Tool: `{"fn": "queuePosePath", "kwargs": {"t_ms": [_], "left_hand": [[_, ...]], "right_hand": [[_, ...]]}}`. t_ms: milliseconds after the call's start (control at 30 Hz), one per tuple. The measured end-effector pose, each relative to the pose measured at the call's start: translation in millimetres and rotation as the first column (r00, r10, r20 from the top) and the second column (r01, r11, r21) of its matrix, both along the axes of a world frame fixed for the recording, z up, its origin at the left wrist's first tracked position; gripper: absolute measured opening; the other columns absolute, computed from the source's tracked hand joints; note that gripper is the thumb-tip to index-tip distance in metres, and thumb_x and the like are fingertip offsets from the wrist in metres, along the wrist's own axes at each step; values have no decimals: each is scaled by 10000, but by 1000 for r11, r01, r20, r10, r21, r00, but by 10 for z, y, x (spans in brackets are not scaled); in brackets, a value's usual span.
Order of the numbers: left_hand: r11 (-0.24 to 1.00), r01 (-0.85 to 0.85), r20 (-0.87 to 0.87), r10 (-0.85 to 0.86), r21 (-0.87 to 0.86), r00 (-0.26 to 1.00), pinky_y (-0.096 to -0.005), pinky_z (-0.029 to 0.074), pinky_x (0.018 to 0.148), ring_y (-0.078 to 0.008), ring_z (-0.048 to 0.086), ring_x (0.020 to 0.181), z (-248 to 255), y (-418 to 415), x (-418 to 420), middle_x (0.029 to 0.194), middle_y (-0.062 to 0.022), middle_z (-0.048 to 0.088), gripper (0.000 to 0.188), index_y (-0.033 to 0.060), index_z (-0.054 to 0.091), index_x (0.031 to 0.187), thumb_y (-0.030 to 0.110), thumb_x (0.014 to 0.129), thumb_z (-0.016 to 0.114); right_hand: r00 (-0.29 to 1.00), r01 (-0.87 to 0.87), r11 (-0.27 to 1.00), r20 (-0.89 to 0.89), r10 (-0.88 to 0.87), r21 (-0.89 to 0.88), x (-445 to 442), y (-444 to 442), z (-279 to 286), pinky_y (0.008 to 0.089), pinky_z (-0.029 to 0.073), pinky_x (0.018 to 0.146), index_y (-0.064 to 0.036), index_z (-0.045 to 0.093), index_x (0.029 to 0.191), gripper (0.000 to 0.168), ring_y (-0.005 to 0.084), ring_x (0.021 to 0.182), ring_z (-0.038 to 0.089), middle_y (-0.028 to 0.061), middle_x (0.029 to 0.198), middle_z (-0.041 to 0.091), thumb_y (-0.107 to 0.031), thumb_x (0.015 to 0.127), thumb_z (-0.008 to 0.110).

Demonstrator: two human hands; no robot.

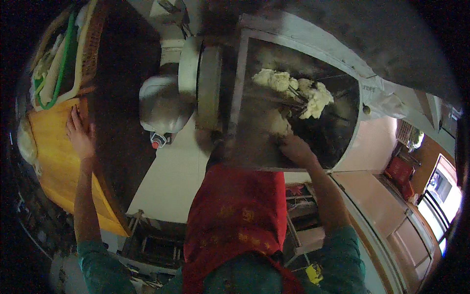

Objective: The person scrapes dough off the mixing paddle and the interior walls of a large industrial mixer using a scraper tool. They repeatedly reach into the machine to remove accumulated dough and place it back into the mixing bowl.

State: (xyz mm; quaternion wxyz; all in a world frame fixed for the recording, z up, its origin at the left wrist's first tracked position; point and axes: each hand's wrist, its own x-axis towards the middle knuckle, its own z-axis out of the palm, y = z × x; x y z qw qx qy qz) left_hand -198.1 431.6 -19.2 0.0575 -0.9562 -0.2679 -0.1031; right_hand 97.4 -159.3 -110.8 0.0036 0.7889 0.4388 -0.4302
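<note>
On the left, my left hand [81,136] lies on the edge of a yellow wooden worktop [55,147], palm down with the fingers apart. My right hand [296,150] reaches into the dark metal trough [235,114] of what looks like a dough mixer. Its fingers are curled at a blurred piece of pale dough [279,123], which they seem to grip; the fingertips are partly hidden. Farther inside, lumpy dough [317,101] hangs around the metal mixing bar [298,96].
A white plastic container with a red cap [156,143] stands on the tiled floor [172,172] between worktop and mixer. A basket [86,55] with a green-rimmed item [60,81] sits on the worktop's far end. Pale cabinets [382,198] line the right side.
</note>
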Motion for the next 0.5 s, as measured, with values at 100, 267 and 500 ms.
{"fn": "queuePosePath", "kwargs": {"t_ms": [100,267,500], "left_hand": [[1000,16,1,-16,-3,1000,-470,308,987,-394,383,1177,41,-7,47,1347,-180,371,716,90,283,1384,154,756,620],[1000,-18,-29,19,6,999,-463,310,987,-393,385,1173,51,-7,-125,1355,-174,366,720,93,282,1386,150,752,618],[998,-29,-79,33,58,996,-465,306,992,-390,376,1186,121,-83,55,1355,-174,365,718,95,290,1383,133,747,620]], "right_hand": [[903,425,901,111,-415,-89,-130,195,-153,453,475,766,-55,646,957,280,368,845,599,177,862,635,-240,796,511],[933,338,914,-50,-357,-224,110,0,795,444,477,788,-71,642,1036,320,360,879,603,187,874,635,-232,770,565],[972,234,936,49,-230,-261,438,-569,-35,461,483,751,-10,626,877,264,384,854,600,207,857,624,-220,724,576]]}}
